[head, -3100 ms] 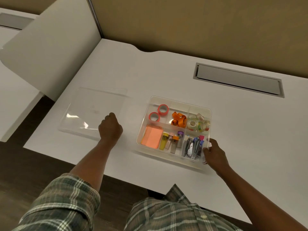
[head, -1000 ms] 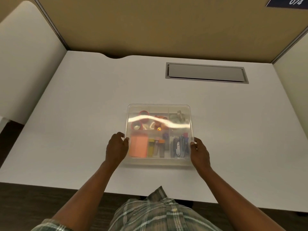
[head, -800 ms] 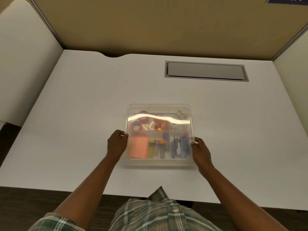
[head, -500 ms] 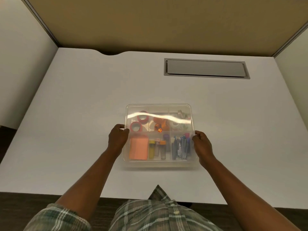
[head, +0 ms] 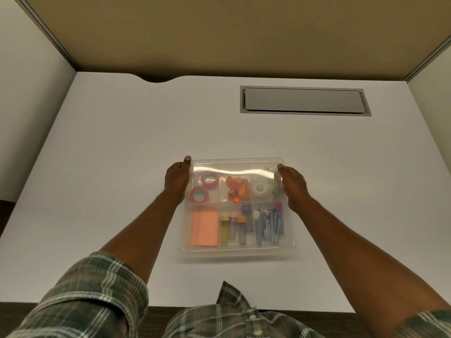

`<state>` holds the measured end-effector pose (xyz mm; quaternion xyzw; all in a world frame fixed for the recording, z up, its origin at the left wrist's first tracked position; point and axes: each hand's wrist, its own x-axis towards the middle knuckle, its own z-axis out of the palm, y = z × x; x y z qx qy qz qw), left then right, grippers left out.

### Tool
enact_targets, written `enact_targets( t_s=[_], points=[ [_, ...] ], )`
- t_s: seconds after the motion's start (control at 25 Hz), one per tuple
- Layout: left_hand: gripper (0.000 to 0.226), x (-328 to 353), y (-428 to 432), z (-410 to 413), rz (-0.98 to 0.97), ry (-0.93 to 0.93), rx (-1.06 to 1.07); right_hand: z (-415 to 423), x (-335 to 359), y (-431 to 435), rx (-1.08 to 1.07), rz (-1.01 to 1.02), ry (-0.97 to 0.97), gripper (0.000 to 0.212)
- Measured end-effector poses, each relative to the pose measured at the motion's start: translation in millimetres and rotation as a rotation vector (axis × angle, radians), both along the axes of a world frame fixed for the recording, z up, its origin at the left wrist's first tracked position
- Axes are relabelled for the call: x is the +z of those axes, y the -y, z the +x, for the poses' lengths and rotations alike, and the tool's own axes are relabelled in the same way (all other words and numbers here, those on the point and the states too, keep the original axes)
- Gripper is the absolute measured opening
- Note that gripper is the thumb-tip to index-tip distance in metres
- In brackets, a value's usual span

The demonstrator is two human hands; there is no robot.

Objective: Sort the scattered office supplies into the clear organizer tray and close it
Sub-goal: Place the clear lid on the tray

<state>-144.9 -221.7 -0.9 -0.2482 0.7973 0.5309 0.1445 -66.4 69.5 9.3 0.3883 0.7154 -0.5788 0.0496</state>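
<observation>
A clear plastic organizer tray [head: 238,252] sits on the white worktop [head: 117,152], centred in front of the person and near the front edge. A thin transparent lid [head: 239,165] lies over it, catching a band of glare along its far side. No loose supplies show on the worktop.

Through the lid the compartments read as filled:
- Far row: two pink tape rolls [head: 204,187], orange curled pieces [head: 235,187] and clear tape rolls [head: 262,190].
- Near row: an orange sticky-note pad [head: 204,226], small capped tubes [head: 233,228] and a bundle of metal and blue tools [head: 269,226].

The left hand [head: 177,178] clasps the tray's far-left corner with its thumb up at the lid's edge. The right hand [head: 292,185] clasps the far-right side, fingers curled onto the rim. The two hands are set well apart, one on each side.

The lid looks light, thin and springy, so it probably seats only with pressure along the rim and corners, since a push in the middle would likely just bow it. The smooth plastic may slip under the fingers. The tray itself seems stiff and fairly light, and is best held by its side walls. Whether the near corners have snapped down cannot be told.
</observation>
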Motion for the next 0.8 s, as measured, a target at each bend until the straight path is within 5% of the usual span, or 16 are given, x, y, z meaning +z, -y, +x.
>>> enact_targets(
  t_s=[0.16, 0.8],
  points=[
    [0.054, -7, -6, -9, -0.008, 0.016, 0.020, -33, -3, -4, -0.015, 0.051, 0.081, 0.055],
    [0.051, -18, -16, 0, -0.162, -0.221, 0.096, -35, -28, 0, 0.006, 0.327, -0.017, 0.046]
  ],
)
